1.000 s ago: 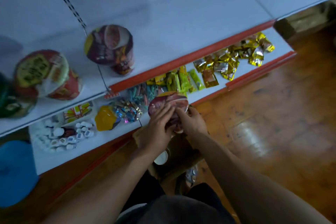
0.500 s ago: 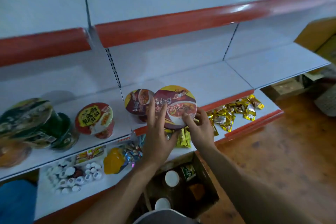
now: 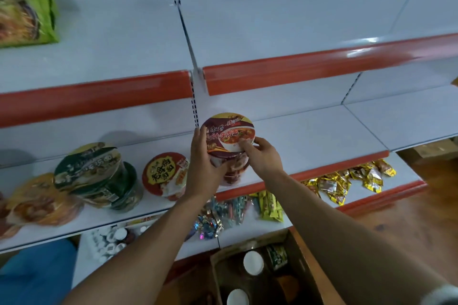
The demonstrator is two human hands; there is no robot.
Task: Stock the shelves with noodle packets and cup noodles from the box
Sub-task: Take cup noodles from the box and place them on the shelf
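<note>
You hold a maroon cup [image 3: 229, 135] in both hands over the middle shelf [image 3: 309, 136], just right of the slotted upright. It sits upright with its printed lid facing you, directly above a lower cup [image 3: 236, 171] of the same maroon colour. Whether the two touch cannot be told. Your left hand [image 3: 203, 168] grips the cup's left side, with fingers [image 3: 198, 138] pressed together up along the rim and the thumb curled round the front of the wall. Your right hand [image 3: 265, 158] grips the right rim, its index fingertip [image 3: 243, 143] pressing on the lid and the other fingers curled against the side. Just left of your left hand a red cup [image 3: 164, 176] stands on the same shelf. Further left are two stacked green cups [image 3: 96, 176], then an orange cup [image 3: 42, 203], all tilted. A green packet [image 3: 24, 0] stands on the shelf above, at far left. On the bottom shelf [image 3: 404, 178] lie gold packets [image 3: 347, 181] and yellow-green packets [image 3: 270, 205]. The open box [image 3: 301, 270] sits on the floor below your arms, holding white-lidded cups [image 3: 252, 262].
</note>
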